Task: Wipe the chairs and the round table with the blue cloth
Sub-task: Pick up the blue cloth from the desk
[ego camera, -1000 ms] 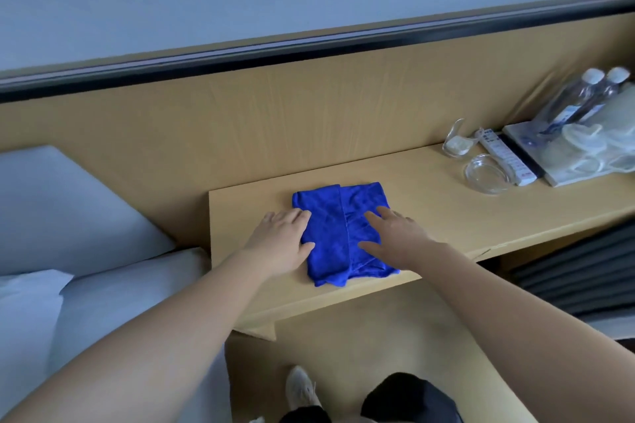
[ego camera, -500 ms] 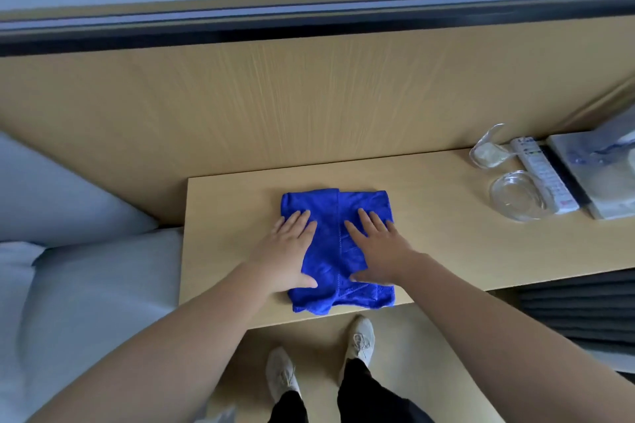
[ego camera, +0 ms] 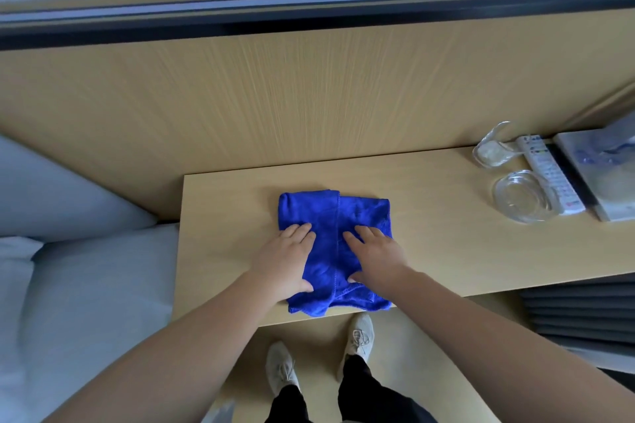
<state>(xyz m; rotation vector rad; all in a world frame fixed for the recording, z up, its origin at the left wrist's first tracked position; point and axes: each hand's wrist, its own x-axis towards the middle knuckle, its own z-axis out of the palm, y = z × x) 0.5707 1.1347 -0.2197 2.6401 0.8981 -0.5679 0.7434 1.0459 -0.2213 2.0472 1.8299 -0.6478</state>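
My left hand and right hand press flat, fingers spread, on the folded blue cloth; no chair or round table in view, wiping seemingly unstarted.

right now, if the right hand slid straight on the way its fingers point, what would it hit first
Past the blue cloth under the right hand, only bare desk, then the wooden back panel, probably first; nothing else looks in line.
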